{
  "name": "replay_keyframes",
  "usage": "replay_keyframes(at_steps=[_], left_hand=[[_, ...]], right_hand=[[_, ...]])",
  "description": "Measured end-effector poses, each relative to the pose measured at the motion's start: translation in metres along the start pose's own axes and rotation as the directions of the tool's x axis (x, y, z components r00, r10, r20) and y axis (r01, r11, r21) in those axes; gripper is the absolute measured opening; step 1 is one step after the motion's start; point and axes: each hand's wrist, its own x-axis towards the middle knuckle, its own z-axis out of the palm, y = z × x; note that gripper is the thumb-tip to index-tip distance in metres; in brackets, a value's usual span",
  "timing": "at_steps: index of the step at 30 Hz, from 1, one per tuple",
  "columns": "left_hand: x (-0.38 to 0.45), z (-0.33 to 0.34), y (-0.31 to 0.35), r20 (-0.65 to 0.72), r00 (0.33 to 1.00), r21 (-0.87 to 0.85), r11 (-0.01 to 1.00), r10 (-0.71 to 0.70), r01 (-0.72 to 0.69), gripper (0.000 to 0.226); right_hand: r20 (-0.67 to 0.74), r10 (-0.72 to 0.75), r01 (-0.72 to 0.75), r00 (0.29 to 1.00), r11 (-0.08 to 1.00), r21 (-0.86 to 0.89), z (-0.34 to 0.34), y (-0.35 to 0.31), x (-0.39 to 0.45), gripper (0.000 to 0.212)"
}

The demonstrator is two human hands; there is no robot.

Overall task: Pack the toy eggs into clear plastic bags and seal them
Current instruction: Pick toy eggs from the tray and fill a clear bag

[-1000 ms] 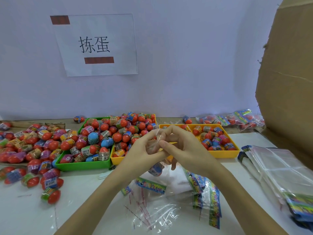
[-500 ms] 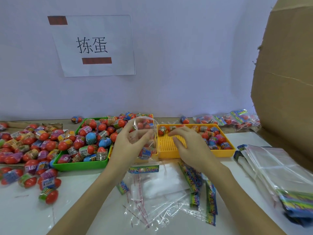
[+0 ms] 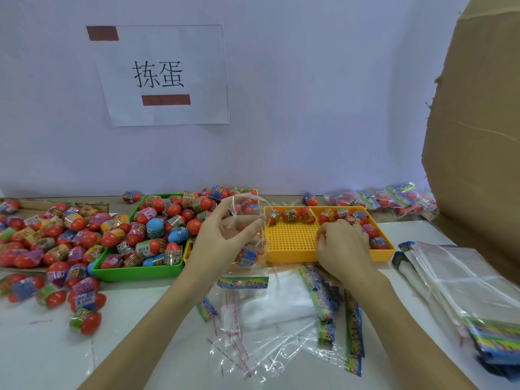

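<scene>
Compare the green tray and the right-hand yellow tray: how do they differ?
The green tray is heaped with toy eggs, its floor hidden; the yellow tray holds few, along its far and right sides, its gridded floor mostly bare. Only the yellow tray has a hand, the right hand, in it. Both are shallow rectangular plastic trays.

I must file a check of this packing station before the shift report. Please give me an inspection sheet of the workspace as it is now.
Surface: white table, mostly covered.
Job's things: toy eggs heaped in green tray; more along the back and right of yellow tray; open clear bag with an egg inside.
Clutter: loose eggs at left; empty bags near the front; bag stack at right; packed bags at back.
Grippers: left hand holds the bag; right hand reaches into the yellow tray, grip hidden.
Cables: nothing seen.
Surroundings: wall sign; cardboard at right.
</scene>
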Motion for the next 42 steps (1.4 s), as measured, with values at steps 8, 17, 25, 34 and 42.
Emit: replay_keyframes(at_steps=[8, 17, 25, 34, 42], left_hand=[[-0.002, 0.002, 0.0, 0.083, 0.996, 0.003, 0.999, -0.032, 0.032, 0.052], [-0.005, 0.008, 0.0, 0.244, 0.969, 0.028, 0.999, -0.032, 0.026, 0.057], [-0.007, 0.01, -0.001, 0.235, 0.972, -0.036, 0.999, 0.001, 0.008, 0.055], [-0.006, 0.009, -0.001, 0.21, 0.977, -0.026, 1.0, 0.02, -0.014, 0.054], [-0.005, 0.008, -0.008, 0.234, 0.972, -0.001, 1.0, 0.009, -0.009, 0.059]], right_hand=[[-0.293, -0.102, 0.271, 0.951, 0.733, 0.625, -0.012, -0.006, -0.003, 0.025], [-0.372, -0.208, 0.418, 0.904, 0.257, 0.871, -0.027, -0.023, -0.019, 0.027], [-0.469, -0.49, 0.677, 0.735, 0.503, 0.537, -0.018, -0.022, -0.016, 0.025], [-0.38, -0.594, 0.698, 0.709, 0.512, 0.501, -0.016, -0.024, -0.02, 0.013], [-0.299, -0.628, 0.674, 0.718, 0.521, 0.524, -0.012, -0.028, -0.022, 0.012]])
